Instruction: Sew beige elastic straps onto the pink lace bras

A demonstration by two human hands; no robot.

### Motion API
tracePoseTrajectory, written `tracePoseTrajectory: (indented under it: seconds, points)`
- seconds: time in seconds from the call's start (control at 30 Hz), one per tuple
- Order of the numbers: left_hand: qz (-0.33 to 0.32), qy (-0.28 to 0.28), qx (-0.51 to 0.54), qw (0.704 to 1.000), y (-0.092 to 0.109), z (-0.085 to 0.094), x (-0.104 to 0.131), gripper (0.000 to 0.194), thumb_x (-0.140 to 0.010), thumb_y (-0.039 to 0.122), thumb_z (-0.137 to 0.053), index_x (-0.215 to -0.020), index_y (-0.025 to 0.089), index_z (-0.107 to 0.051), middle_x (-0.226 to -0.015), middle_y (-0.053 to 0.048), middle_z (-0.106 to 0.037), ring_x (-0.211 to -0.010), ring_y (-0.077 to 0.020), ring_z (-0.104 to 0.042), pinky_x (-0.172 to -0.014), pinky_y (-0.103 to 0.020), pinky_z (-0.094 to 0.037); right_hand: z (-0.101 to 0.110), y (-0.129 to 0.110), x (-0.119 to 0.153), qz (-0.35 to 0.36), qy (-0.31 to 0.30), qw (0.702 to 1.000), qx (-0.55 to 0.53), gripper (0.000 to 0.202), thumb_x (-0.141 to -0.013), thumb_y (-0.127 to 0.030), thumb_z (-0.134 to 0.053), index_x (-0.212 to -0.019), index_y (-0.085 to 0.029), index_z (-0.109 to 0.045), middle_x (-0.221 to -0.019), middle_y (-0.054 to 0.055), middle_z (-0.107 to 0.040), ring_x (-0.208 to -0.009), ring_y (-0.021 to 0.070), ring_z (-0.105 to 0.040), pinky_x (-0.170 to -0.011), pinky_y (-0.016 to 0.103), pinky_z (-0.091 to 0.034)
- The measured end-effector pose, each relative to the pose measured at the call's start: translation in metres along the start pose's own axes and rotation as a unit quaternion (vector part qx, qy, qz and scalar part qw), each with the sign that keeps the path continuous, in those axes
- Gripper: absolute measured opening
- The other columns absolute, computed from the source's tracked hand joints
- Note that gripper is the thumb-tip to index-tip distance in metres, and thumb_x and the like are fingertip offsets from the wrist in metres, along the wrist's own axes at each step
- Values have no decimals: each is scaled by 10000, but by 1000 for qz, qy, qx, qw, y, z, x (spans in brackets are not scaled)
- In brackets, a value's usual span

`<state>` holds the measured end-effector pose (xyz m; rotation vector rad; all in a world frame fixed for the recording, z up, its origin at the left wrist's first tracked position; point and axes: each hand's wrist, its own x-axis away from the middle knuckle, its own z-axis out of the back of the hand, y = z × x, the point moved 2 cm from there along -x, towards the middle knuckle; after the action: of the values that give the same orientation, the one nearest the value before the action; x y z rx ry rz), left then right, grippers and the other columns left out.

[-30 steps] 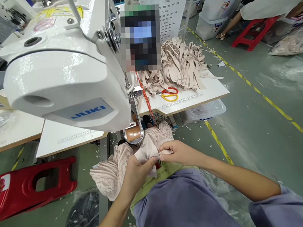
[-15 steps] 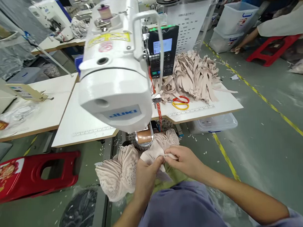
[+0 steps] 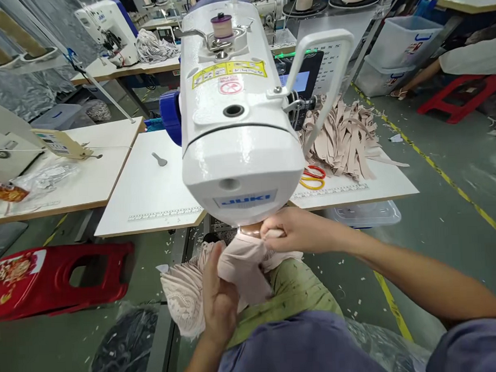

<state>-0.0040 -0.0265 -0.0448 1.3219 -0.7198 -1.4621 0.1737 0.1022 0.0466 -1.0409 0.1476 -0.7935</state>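
A beige lace bra [image 3: 182,299] hangs over my lap beneath the sewing machine head [image 3: 243,170]. A smooth beige fabric panel [image 3: 245,265] of it reaches up to the lit area under the head. Close to that spot, my right hand [image 3: 296,230] is closed, pinching a beige piece of the bra between thumb and fingers. Along the panel's left side rests my left hand [image 3: 222,303], its fingers stretched upward and touching the cloth. The machine head hides the needle, and part of the bra is behind my hands.
On the white table, red-and-yellow scissors [image 3: 313,177] and a heap of beige strips [image 3: 344,136] lie to the right. A small grey tool [image 3: 160,160] lies on the left. A red stool [image 3: 100,278] stands at lower left; a clear lid [image 3: 366,213] is below the right edge.
Both hands were pinching the fabric together in front of the machine. My right hand has moved up to the machine head; my left has shifted left and down, its fingers straightened. The view has shifted.
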Motion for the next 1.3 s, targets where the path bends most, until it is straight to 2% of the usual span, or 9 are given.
tracePoseTrajectory:
  seconds: [0.13, 0.23, 0.37, 0.5, 0.6, 0.67, 0.87, 1.13, 1.3]
  points:
    - [-225, -120, -236, 938, -5, 13, -23, 642, -911, 437, -587, -1483, 197, -426, -1266, -156, -671, -1156, -311, -643, -1006, -447, -511, 0, 1, -10, 32, 32, 994, 104, 142, -744, -147, -543, -613, -166, -598, -612, 3, -577, -637, 138, -470, -608, 253, -317]
    - [-306, -149, -340, 877, -10, 13, -39, 707, -928, 419, -579, -1543, 188, -317, -1147, -144, -727, -1046, -291, -692, -962, -416, -536, -3, 0, -10, 33, 35, 993, 107, 182, -770, -137, -545, -603, -167, -612, -587, 13, -592, -638, 145, -503, -619, 252, -345]
    - [-363, -158, -388, 832, -13, 14, -53, 782, -930, 403, -599, -1580, 228, -201, -1064, -112, -752, -909, -279, -722, -861, -382, -573, -3, -4, -9, 38, 46, 991, 117, 177, -789, -133, -566, -633, -168, -640, -585, 20, -606, -666, 155, -543, -645, 251, -389]
    - [-338, -176, -395, 836, -10, 15, -55, 785, -920, 354, -614, -1579, 252, -200, -1017, -94, -757, -892, -281, -725, -817, -380, -583, -9, 6, -3, 53, 75, 988, 127, 146, -852, -176, -568, -832, -180, -713, -775, 44, -697, -765, 181, -613, -695, 264, -449]
    - [-281, -191, -387, 857, -7, 12, -51, 730, -922, 300, -599, -1564, 255, -253, -1022, -65, -762, -800, -219, -730, -785, -324, -589, -19, 22, 5, 121, 178, 964, 159, 212, -927, -259, -550, -1063, -199, -701, -1096, 104, -693, -1000, 234, -619, -845, 342, -481]
    - [-248, -182, -389, 868, -2, 9, -47, 672, -920, 280, -597, -1534, 257, -326, -1048, -57, -759, -789, -198, -729, -809, -309, -587, -25, 31, 10, 171, 250, 936, 180, 209, -954, -282, -537, -1061, -206, -699, -1180, 123, -661, -1112, 253, -579, -943, 404, -454]
    - [-177, -180, -389, 886, 11, 2, -46, 492, -945, 297, -543, -1430, 230, -492, -1019, -82, -753, -974, -244, -719, -932, -363, -565, -27, 36, 8, 197, 287, 929, 125, 148, -931, -213, -595, -871, -212, -730, -921, 41, -703, -960, 196, -613, -884, 340, -470]
    - [-228, -152, -408, 871, 11, 4, -51, 511, -898, 204, -577, -1406, 250, -543, -1012, -86, -760, -929, -259, -716, -890, -368, -576, -21, 32, 4, 203, 259, 933, 142, 164, -940, -216, -589, -875, -204, -739, -954, 48, -715, -982, 200, -623, -913, 361, -475]
    - [-190, -174, -419, 871, 14, 6, -49, 437, -920, 266, -549, -1353, 225, -591, -935, -68, -763, -806, -220, -715, -772, -302, -580, -42, 50, 14, 264, 344, 876, 211, 193, -959, -199, -525, -1042, -217, -698, -989, 53, -728, -1024, 191, -633, -1029, 407, -411]
